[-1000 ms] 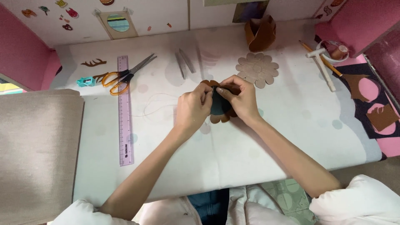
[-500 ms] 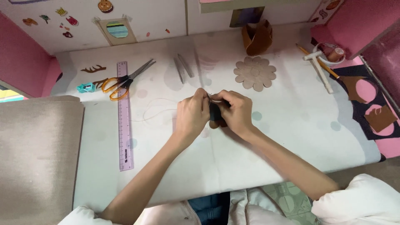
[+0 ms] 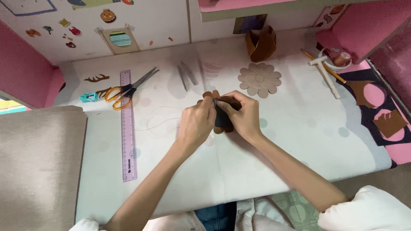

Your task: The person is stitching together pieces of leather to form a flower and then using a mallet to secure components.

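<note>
Piece in hand: a small brown scalloped piece (image 3: 219, 112) with a dark part at its middle, held just above the middle of the desk (image 3: 299, 128); only its top lobes and lower edge show, the rest is covered by fingers.
Left hand (image 3: 196, 124): closed on the piece's left side, thumb and forefinger pinched at its upper edge.
Right hand (image 3: 243, 116): closed round the piece from the right, fingers curled over the dark part; both hands touch each other.
Hard to make out: something thin may be pinched between the fingertips, but it is too small to tell.
Thread (image 3: 156, 122): a faint pale loop on the desk, just left of the left hand.
Flower cutout (image 3: 259, 79): tan, flat, just beyond the right hand.
Tweezers (image 3: 186, 75): grey, lying beyond the hands.
Scissors (image 3: 126, 90): orange handles, across the top of the ruler (image 3: 128, 128).
Brown pouch (image 3: 260, 42): at the back edge.
Right edge: dark sheet with brown cutouts (image 3: 376, 111), partly cut off.
</note>
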